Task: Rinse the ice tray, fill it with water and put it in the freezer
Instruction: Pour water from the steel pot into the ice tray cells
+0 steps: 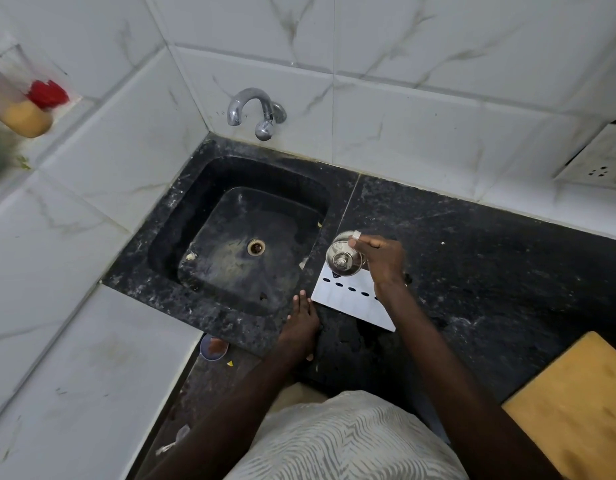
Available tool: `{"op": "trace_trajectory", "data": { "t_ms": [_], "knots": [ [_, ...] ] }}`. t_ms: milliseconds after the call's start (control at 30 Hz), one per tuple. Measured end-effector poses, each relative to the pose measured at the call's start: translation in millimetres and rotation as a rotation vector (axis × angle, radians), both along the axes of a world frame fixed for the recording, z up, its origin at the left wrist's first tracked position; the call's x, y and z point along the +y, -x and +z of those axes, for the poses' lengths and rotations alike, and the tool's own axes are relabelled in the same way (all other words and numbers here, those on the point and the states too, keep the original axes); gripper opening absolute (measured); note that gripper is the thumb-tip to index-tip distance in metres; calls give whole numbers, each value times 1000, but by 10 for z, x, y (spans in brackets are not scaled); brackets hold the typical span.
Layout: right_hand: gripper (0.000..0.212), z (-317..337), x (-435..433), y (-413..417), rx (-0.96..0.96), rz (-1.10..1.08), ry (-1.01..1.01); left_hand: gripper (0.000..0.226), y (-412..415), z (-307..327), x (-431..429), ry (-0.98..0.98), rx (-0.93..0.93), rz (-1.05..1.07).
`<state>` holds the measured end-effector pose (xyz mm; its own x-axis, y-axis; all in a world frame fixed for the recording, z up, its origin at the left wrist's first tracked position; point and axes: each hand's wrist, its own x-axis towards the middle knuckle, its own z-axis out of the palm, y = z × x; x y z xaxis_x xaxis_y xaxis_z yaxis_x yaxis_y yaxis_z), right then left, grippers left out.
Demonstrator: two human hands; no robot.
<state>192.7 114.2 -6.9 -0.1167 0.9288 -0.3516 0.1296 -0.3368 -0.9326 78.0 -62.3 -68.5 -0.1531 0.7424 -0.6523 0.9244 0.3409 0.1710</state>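
A white ice tray (355, 303) lies flat on the black stone counter just right of the sink (237, 237), with a row of dark oval holes along its far side. A round steel lid with a centre knob (343, 259) is over the tray's far end. My right hand (382, 258) grips this lid by its rim. My left hand (301, 320) rests on the counter at the tray's near-left corner, fingers straight. The sink basin holds no water, only a few scraps near the drain (256, 247).
A chrome tap (254, 109) juts from the tiled wall above the sink's back edge. A wooden board (576, 403) sits at the counter's near right. A wall socket (601, 161) is at far right; bottles (22, 105) stand on a left ledge.
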Motion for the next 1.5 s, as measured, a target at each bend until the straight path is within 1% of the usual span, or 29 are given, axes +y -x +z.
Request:
{"op": "trace_trajectory", "data": {
  "t_ms": [167, 300, 400, 600, 700, 733, 833, 933, 1000, 1067, 1200, 1300, 1367, 1500],
  "knots": [
    [12, -23, -24, 69, -3, 39, -38, 136, 0, -20, 2, -6, 10, -8],
    [25, 8, -56, 140, -20, 85, -128, 139, -7, -46, -8, -3, 13, -6],
    [20, -11, -78, 185, -35, 134, -176, 138, -12, -35, -16, -13, 9, -2],
    [21, -20, -122, 258, -67, 190, -253, 135, -26, -58, -25, -27, 1, 27],
    [21, -53, -111, 267, -77, 201, -258, 136, -31, -59, -8, -21, -16, 34],
    [21, -63, -104, 265, -73, 204, -260, 133, -34, -60, -7, -25, -16, 41],
    [20, -90, -79, 270, -58, 196, -261, 117, -40, -63, -4, -50, -17, 70],
    [21, -118, -54, 272, -47, 189, -257, 112, -42, -52, -5, -60, -25, 76],
    [21, -139, -25, 255, -45, 178, -242, 110, -43, -56, -6, -70, -25, 87],
    [20, -182, 37, 239, -12, 152, -182, 111, -43, -41, 2, -78, -22, 86],
    [15, -216, 219, 200, 73, 46, 50, 103, -31, -3, 39, -90, -25, 96],
    [15, -169, 369, 136, 88, -47, 194, 101, -26, -20, 36, -100, -4, 83],
    [10, -144, 491, 88, 92, -92, 217, 101, -27, -13, 33, -95, 0, 77],
    [14, -212, 792, -27, 38, -105, 204, 104, -27, -8, 25, -89, 14, 59]
  ]
}}
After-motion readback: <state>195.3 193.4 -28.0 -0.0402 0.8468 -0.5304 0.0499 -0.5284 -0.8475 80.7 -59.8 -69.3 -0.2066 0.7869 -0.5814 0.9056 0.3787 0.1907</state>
